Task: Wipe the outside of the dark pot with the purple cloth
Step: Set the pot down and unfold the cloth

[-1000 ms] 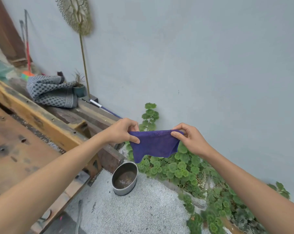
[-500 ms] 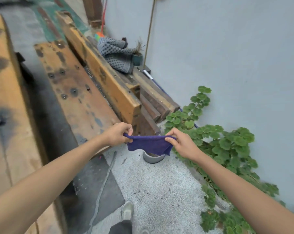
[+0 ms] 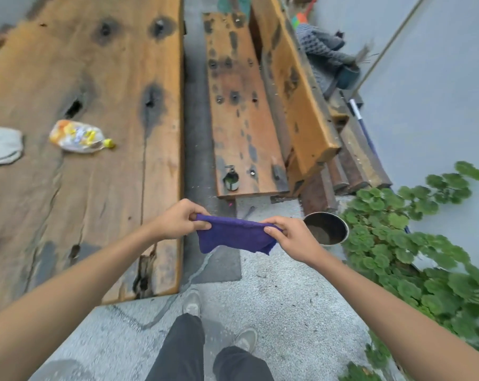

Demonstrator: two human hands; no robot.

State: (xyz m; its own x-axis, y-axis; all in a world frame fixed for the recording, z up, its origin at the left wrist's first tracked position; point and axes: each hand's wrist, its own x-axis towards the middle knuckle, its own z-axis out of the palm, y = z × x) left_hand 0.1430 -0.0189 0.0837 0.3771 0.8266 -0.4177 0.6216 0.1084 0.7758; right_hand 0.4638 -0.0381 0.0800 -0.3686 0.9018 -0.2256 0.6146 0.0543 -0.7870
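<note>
Purple cloth point(image 3: 234, 237) between both pinching hands

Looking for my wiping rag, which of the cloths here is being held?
The purple cloth, stretched between left hand and right hand; the pale cloth lies on the table.

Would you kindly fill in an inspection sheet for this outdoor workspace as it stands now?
Surface: wooden table at left; gravel ground below.
Job's things: purple cloth held in the air; pot on the ground beside the plants, untouched.
Clutter: plastic bag and grey cloth on the table; pump bottle on the bench.
Grippers: left hand and right hand each pinch a cloth corner.
Cables: nothing seen.
Surroundings: grey wall.
</note>
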